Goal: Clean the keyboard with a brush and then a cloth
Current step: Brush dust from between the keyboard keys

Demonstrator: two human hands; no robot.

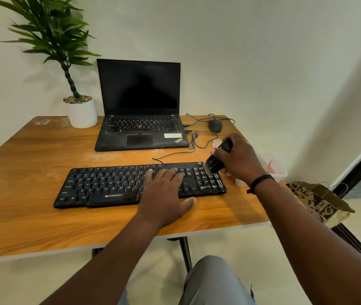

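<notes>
Left hand (165, 190) lies flat, fingers relaxed, on black keyboard (113, 186) at worktop (32, 155) front, while right hand (237, 160) fingers clench black brush (215, 161), bristles touching keyboard's right-end keys.

One head-worn wide-angle view, looking forward and down from above the near edge of the wooden table (32, 194); forearms close below; wall beyond.
</notes>
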